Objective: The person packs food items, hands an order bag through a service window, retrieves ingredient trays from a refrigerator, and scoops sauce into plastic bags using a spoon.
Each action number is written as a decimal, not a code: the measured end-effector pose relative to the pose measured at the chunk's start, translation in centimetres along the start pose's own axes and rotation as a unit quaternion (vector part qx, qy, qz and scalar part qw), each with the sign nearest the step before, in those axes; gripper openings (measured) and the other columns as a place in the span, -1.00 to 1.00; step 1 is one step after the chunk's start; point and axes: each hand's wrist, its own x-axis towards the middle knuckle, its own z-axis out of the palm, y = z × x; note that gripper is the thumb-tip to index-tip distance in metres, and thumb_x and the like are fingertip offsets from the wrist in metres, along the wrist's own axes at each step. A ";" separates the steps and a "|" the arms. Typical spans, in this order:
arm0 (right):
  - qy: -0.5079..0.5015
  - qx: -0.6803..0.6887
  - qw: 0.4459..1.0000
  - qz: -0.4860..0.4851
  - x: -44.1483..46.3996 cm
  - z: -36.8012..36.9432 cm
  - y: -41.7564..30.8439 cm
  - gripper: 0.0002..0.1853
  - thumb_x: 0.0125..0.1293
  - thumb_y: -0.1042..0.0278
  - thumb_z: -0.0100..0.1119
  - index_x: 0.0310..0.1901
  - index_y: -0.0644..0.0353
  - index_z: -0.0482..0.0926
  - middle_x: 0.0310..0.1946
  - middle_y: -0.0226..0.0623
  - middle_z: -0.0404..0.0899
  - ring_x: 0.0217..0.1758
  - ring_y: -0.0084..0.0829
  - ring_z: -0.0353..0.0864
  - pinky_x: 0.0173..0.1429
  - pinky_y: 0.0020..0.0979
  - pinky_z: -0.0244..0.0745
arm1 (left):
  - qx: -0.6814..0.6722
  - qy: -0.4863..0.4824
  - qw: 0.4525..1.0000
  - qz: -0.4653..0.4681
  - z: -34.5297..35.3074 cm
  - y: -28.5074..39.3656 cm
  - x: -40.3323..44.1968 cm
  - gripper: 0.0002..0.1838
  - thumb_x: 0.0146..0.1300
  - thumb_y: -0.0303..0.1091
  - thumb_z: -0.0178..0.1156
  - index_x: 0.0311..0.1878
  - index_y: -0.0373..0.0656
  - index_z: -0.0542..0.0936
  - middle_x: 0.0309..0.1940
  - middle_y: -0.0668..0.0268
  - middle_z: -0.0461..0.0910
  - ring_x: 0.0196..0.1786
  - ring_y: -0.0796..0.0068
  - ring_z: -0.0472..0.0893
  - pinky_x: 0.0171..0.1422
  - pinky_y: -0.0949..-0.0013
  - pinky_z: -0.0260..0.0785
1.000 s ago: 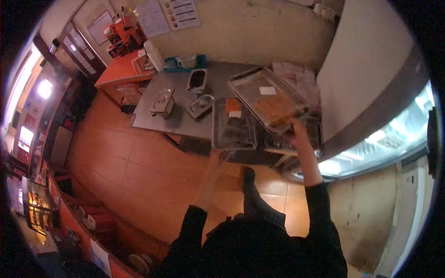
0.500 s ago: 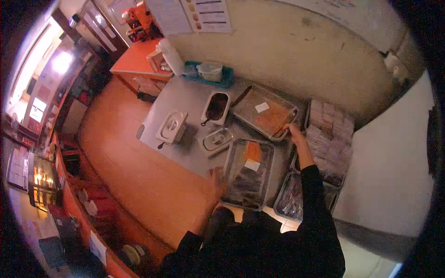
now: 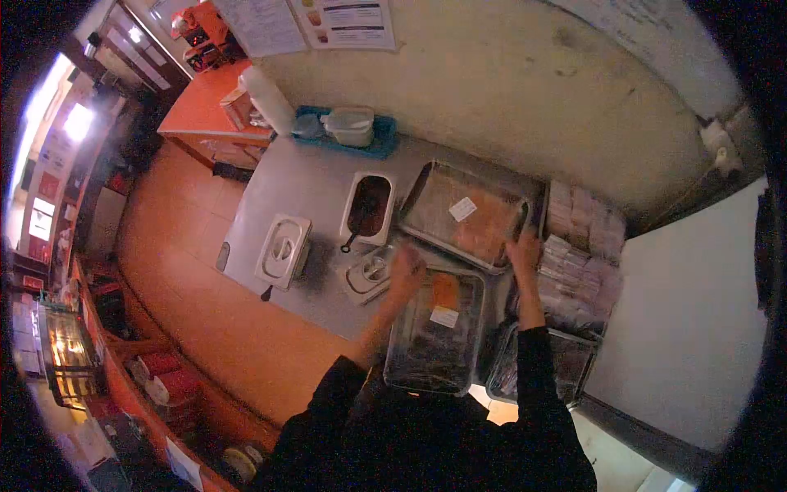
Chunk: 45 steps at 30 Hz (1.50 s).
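A wrapped tray with orange contents and a white label (image 3: pixel 471 205) lies on the metal table (image 3: pixel 320 168). My right hand (image 3: pixel 523 250) is at its right end, fingers blurred. Close to its near left edge is my left hand (image 3: pixel 407 266), its fingers curled; anything inside is hidden. Below the left hand rests a second wrapped tray (image 3: pixel 426 353) with an orange piece and a label. Left of that hand lies a loose metal lid (image 3: pixel 369 276). Farther back stands an open metal container of dark contents (image 3: pixel 370 209), with a lidded metal container (image 3: pixel 283 252) to its left.
A teal tray (image 3: pixel 381 141) holds a white tub (image 3: pixel 351 127) at the wall. Stacked wrapped packs (image 3: pixel 574 266) stand on the right, above another wrapped tray (image 3: pixel 557 365). An orange table (image 3: pixel 197 107) is at the back left, beyond a white roll (image 3: pixel 266 100).
The orange-filled tray, held over the table a second ago, now lies on it. My left hand has left the nearer tray's edge and moved up between the two trays. The view has shifted.
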 end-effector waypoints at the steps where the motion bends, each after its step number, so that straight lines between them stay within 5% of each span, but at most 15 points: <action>1: -0.022 0.019 0.999 0.018 0.3 0.4 0.3 -0.45 0.14 0.00 0.09 -0.09 0.42 0.38 -0.31 0.13 0.50 -0.30 0.12 0.51 -0.21 -0.06 0.44 | -0.001 -0.001 1.000 -0.005 0.8 -1.2 0.6 -0.53 0.08 -0.39 0.11 0.08 -0.28 0.29 -0.13 -0.02 0.41 -0.08 -0.03 0.41 0.04 0.09 0.25; 3: 0.013 0.036 0.999 -0.021 2.1 2.9 3.3 -0.46 0.26 -0.03 -0.07 -0.03 0.40 0.35 -0.22 0.12 0.48 -0.23 0.10 0.50 -0.18 -0.07 0.43 | -0.047 -0.029 0.993 -0.104 1.7 -2.2 1.3 -0.49 0.13 -0.32 0.10 0.13 -0.31 0.23 -0.16 0.02 0.42 -0.09 0.05 0.44 0.01 0.15 0.27; 5: -0.161 0.054 0.979 0.114 2.9 -1.8 1.2 -0.41 0.31 -0.02 -0.17 0.13 0.39 0.25 0.06 0.13 0.33 0.10 0.04 0.36 0.11 -0.14 0.31 | -0.026 -0.023 0.992 -0.125 1.2 0.6 1.6 -0.45 0.16 -0.28 0.11 0.15 -0.32 0.20 -0.16 0.04 0.42 -0.08 0.12 0.45 0.01 0.20 0.28; 7: -0.110 0.130 0.981 0.090 2.3 -4.9 -0.2 -0.34 0.28 0.00 -0.12 0.25 0.34 0.10 0.28 0.05 0.06 0.35 -0.09 0.04 0.35 -0.26 0.00 | 0.008 -0.004 0.994 -0.113 0.7 3.1 2.3 -0.44 0.17 -0.25 0.12 0.16 -0.32 0.19 -0.15 0.05 0.43 -0.07 0.17 0.45 0.02 0.24 0.28; 9: -0.055 0.182 0.974 0.126 1.5 -6.5 1.6 -0.34 0.26 0.08 -0.10 0.29 0.30 0.05 0.34 -0.01 -0.07 0.43 -0.19 -0.16 0.43 -0.34 -0.24 | -0.096 -0.028 0.989 -0.109 0.8 4.2 2.3 -0.39 0.18 -0.15 0.13 0.18 -0.30 0.18 -0.14 0.07 0.43 -0.07 0.22 0.44 0.04 0.25 0.27; 11: 0.008 0.173 0.976 0.134 -0.6 -8.8 2.3 -0.37 0.23 0.19 -0.07 0.28 0.30 0.08 0.31 -0.04 0.04 0.37 -0.21 0.02 0.36 -0.32 -0.06 | -0.356 -0.134 0.891 -0.249 -0.3 8.8 2.4 -0.29 0.18 -0.06 0.12 0.23 -0.28 0.07 -0.05 0.06 0.40 -0.02 0.22 0.42 0.09 0.25 0.25; 13: 0.056 0.343 0.931 0.116 -3.1 -9.8 2.6 -0.37 0.23 0.24 -0.04 0.30 0.28 0.06 0.27 -0.09 0.12 0.27 -0.28 0.17 0.27 -0.33 0.09 | -0.422 -0.170 0.867 -0.202 1.0 10.3 1.5 -0.23 0.18 -0.06 0.12 0.26 -0.26 -0.03 0.00 0.06 0.37 0.03 0.20 0.40 0.13 0.25 0.22; 15: 0.059 0.322 0.932 0.156 -6.3 -10.1 0.6 -0.33 0.21 0.27 0.00 0.32 0.25 0.01 0.25 -0.14 0.14 0.21 -0.30 0.21 0.21 -0.34 0.14 | -0.484 -0.205 0.837 -0.149 0.7 11.4 0.7 -0.17 0.18 -0.05 0.12 0.30 -0.24 -0.12 0.06 0.06 0.33 0.08 0.19 0.38 0.17 0.24 0.20; 19: 0.045 0.428 0.882 0.190 -12.7 -11.7 -10.6 -0.29 0.22 0.27 0.03 0.33 0.22 -0.06 0.27 -0.17 0.09 0.26 -0.27 0.14 0.25 -0.34 0.10 | -0.371 -0.069 0.915 -0.146 -3.2 15.5 -0.2 -0.08 0.17 -0.10 0.15 0.34 -0.16 -0.28 0.19 0.10 0.19 0.23 0.19 0.23 0.26 0.27 0.12; 23: -0.016 0.494 0.868 0.051 -15.8 -10.3 -16.1 -0.37 0.25 0.29 0.03 0.28 0.29 0.02 0.28 -0.17 0.02 0.29 -0.28 0.04 0.30 -0.31 0.03 | -0.457 0.071 0.845 -0.270 -11.2 14.1 0.3 -0.23 0.18 -0.15 0.13 0.32 -0.13 -0.06 0.14 0.12 0.24 0.15 0.25 0.30 0.19 0.28 0.20; 26: -0.240 0.591 0.770 -0.016 -16.5 -7.9 -17.3 -0.37 0.32 0.18 -0.05 0.31 0.22 -0.03 0.20 -0.08 0.16 0.22 -0.22 0.23 0.24 -0.27 0.17 | -0.456 0.156 0.831 -0.276 -19.1 15.2 0.8 -0.29 0.17 -0.17 0.14 0.30 -0.12 0.01 0.08 0.15 0.29 0.08 0.29 0.37 0.13 0.30 0.28; 28: -0.456 0.534 0.710 -0.058 -16.7 -6.7 -19.3 -0.49 0.33 0.18 -0.07 0.21 0.24 0.10 0.07 -0.10 0.31 -0.01 -0.24 0.46 0.09 -0.24 0.34 | -0.492 0.224 0.823 -0.175 -23.7 12.9 0.1 -0.35 0.15 -0.20 0.16 0.25 -0.13 0.11 0.01 0.18 0.35 0.02 0.33 0.41 0.09 0.31 0.31; 32: -0.612 0.445 0.637 -0.150 -20.2 -1.7 -25.9 -0.60 0.33 0.11 -0.09 0.05 0.22 0.22 -0.05 -0.12 0.37 -0.23 -0.30 0.54 -0.06 -0.25 0.44 | -0.405 0.361 0.827 -0.149 -34.1 5.6 -3.4 -0.41 0.12 -0.21 0.19 0.19 -0.14 0.22 -0.05 0.19 0.40 -0.03 0.38 0.43 0.06 0.33 0.32; 37: -0.499 0.511 0.700 0.007 -21.3 10.1 -33.1 -0.55 0.31 0.03 -0.12 0.08 0.19 0.22 0.02 -0.12 0.32 -0.14 -0.30 0.46 -0.02 -0.24 0.37 | -0.368 0.398 0.832 -0.117 -43.3 1.3 -5.1 -0.44 0.15 -0.27 0.17 0.20 -0.18 0.26 -0.04 0.21 0.43 0.00 0.39 0.41 0.11 0.31 0.26; 45: -0.342 0.531 0.771 0.076 -19.2 19.1 -40.6 -0.49 0.32 -0.01 -0.22 0.17 0.16 0.17 0.14 -0.13 0.19 0.08 -0.24 0.28 0.15 -0.19 0.17 | -0.394 0.373 0.823 -0.169 -50.0 -7.6 -8.8 -0.45 0.14 -0.26 0.16 0.19 -0.19 0.29 0.02 0.23 0.42 0.09 0.34 0.37 0.18 0.31 0.20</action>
